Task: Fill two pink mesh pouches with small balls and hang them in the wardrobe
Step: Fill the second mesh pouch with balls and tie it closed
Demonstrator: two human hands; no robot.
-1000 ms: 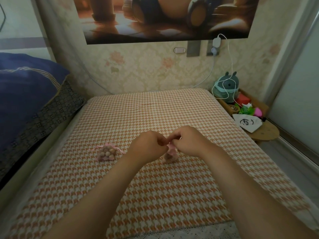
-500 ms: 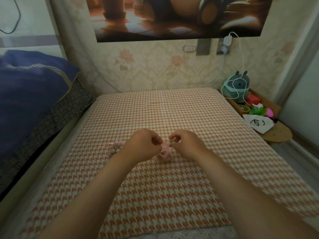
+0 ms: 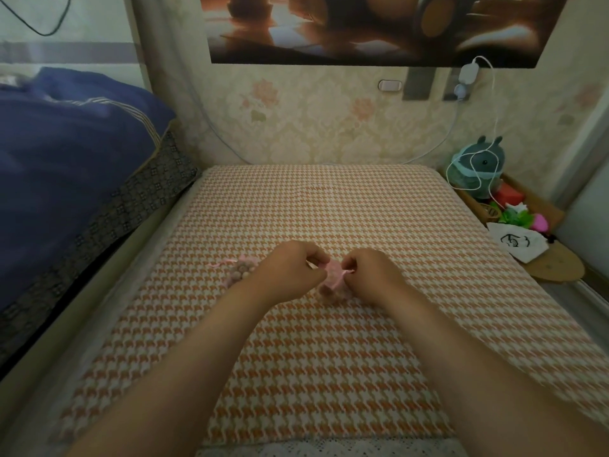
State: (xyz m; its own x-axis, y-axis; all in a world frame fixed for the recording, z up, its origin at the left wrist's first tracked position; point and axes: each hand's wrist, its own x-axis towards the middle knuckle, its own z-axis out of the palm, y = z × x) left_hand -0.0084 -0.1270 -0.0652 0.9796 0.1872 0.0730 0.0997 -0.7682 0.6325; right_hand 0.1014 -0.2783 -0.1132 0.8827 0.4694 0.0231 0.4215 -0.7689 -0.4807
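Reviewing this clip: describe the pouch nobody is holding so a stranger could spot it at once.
Start at the houndstooth bed cover. Near its middle, just beyond the left hand, lies a filled pouch. Unlike the second pouch between both hands, it lies untouched, its pink ribbon trailing leftward.

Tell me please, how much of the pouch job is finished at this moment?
Done: one filled pouch lies closed on the checked cover, balls showing through the mesh. In hand: the left hand and right hand each pinch a drawstring of the second pouch, apparently pulling it shut. Left: hanging both in the wardrobe, which is not in view.
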